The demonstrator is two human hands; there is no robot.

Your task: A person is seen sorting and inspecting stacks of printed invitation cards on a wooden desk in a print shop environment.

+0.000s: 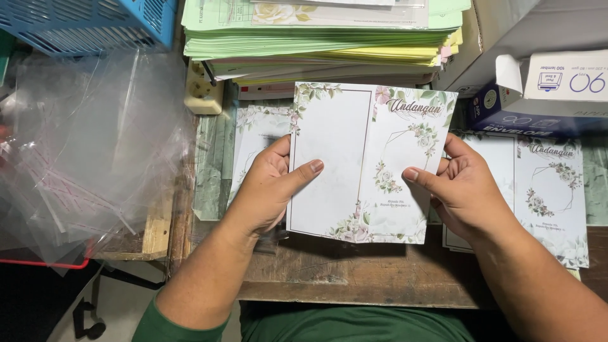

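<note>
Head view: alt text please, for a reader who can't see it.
Two bare hands, left hand and right hand, hold a white floral card open over a worn wooden table. More floral cards lie right, clear plastic sleeves left.

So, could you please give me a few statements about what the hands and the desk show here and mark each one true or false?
1. Both hands hold one floral card. True: the left hand grips the left edge of the floral card and the right hand grips its right edge.
2. The card is folded shut. False: it is opened out, showing two panels.
3. A stack of green and yellow paper lies beyond the card. True.
4. The clear plastic sleeves lie to the right of the card. False: they are piled to its left.
5. More floral cards lie on the wooden desk under the right hand. True.
</note>
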